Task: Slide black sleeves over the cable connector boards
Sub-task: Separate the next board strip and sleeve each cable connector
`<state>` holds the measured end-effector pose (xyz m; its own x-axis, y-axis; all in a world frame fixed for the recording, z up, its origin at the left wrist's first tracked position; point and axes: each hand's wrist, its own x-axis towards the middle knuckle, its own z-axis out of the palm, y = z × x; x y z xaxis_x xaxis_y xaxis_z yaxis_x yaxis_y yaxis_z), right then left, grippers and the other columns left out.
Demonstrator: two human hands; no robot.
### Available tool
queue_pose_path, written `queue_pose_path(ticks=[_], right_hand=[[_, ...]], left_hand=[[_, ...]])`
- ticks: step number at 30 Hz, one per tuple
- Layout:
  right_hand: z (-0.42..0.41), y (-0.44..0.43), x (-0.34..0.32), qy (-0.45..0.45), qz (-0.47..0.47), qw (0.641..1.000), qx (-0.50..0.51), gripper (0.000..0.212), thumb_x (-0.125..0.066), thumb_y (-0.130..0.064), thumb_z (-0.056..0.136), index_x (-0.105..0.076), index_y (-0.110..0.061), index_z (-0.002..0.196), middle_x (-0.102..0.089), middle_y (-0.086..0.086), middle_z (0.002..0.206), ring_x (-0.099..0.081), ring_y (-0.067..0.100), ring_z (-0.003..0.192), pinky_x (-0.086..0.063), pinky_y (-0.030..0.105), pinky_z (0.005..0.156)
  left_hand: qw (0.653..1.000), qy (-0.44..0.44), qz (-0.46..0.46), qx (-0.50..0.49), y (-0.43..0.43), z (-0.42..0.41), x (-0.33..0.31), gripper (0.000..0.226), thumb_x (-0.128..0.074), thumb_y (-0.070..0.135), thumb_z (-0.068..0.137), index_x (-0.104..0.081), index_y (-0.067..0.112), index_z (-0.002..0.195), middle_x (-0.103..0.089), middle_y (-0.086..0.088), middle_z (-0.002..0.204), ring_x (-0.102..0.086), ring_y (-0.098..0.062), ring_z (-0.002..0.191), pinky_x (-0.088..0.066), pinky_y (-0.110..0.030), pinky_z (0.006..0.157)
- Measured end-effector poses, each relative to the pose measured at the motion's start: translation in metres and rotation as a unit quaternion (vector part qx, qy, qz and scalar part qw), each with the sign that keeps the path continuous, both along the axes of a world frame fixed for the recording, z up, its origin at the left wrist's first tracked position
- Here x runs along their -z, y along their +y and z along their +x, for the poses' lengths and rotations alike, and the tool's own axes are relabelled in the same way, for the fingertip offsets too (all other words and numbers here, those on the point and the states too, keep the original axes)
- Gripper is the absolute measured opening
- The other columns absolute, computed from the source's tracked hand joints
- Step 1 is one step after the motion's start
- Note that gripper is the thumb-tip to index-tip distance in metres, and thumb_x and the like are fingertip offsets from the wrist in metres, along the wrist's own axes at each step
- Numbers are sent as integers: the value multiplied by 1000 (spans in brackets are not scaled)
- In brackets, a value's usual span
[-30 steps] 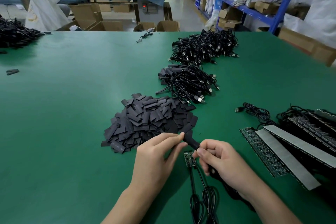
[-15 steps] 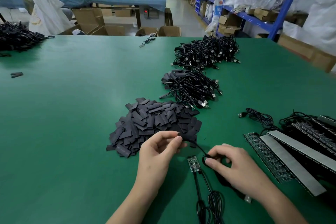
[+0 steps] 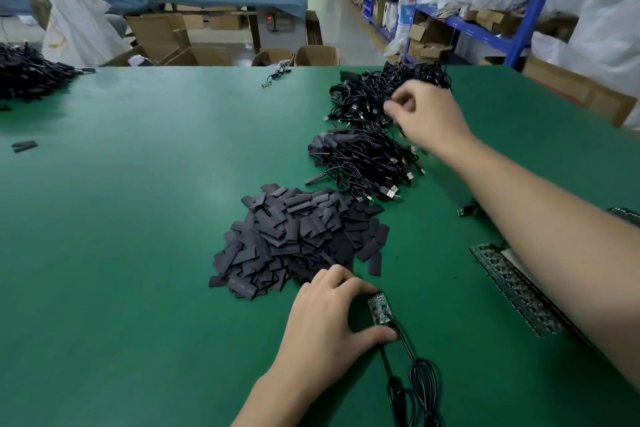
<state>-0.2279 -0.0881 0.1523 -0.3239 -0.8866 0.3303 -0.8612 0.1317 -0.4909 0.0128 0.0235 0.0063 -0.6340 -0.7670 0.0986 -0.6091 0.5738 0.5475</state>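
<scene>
Left hand (image 3: 332,319) rests low on the green table (image 3: 138,218), forefinger tip at the far end of the bare connector board (image 3: 379,308) and thumb pressed on the cable (image 3: 408,357) where it leaves the board's near end, so the board is bracketed between them and lies flat, just beside the near edge of the heap of black sleeves (image 3: 298,239). By its look the board is light, thin and stiff, studded with small parts, and weakest where the wires join it. It is probably best taken by its long edges, or by the cable close behind it, rather than across its face. A sleeve looks like soft, flattened tubing, nearly weightless. Its mouth would likely need squeezing open before it will slide on, and the limp, coiled cable will offer no resistance to push against. Right hand (image 3: 426,118) is stretched well away over the far heap of cables (image 3: 367,94), fingers curled downward. Whether they pinch anything I cannot tell, since the fingertips merge with the dark tangle. A nearer heap of cables (image 3: 363,163) shows plugs and some black-covered ends. The right forearm covers much of the strips of boards (image 3: 512,291) at the right, the left palm hides the closest sleeves, and the cable runs off the bottom edge.
</scene>
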Motion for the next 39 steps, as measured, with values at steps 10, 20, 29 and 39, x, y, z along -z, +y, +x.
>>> queue_pose_path(ticks=[10, 20, 29, 39], right_hand=[[57, 134, 90, -175, 127, 966, -141, 31, -54, -61, 92, -69, -34, 88, -74, -10, 78, -68, 8, 67, -52, 22, 62], [72, 165, 145, -314, 66, 924, -206, 37, -55, -59, 95, -64, -23, 89, -65, -6, 74, -64, 11, 74, -51, 34, 72], [78, 167, 150, -437, 54, 869, -225, 29, -58, -44, 99, -64, -19, 84, -63, 8, 75, -55, 22, 73, -45, 36, 70], [73, 170, 146, -62, 2, 993, -105, 50, -35, -61, 103, -71, -29, 115, -59, -22, 106, -53, -1, 108, -45, 23, 92]], left_hand=[[912, 306, 266, -60, -9, 6, -7, 15, -80, 7, 86, -72, 16, 95, -62, 7, 76, -61, -9, 73, -52, -19, 74], [872, 356, 335, -32, -14, 12, -6, 9, -80, 25, 82, -80, 20, 89, -76, -1, 81, -67, -8, 73, -51, -16, 70], [829, 365, 424, 10, -15, 15, -9, 13, -75, 15, 91, -76, 4, 97, -72, -19, 88, -65, -28, 81, -53, -30, 79], [854, 387, 348, -8, -15, 16, -20, 14, -83, 28, 80, -80, 20, 91, -70, 3, 74, -60, -6, 63, -49, -15, 63]])
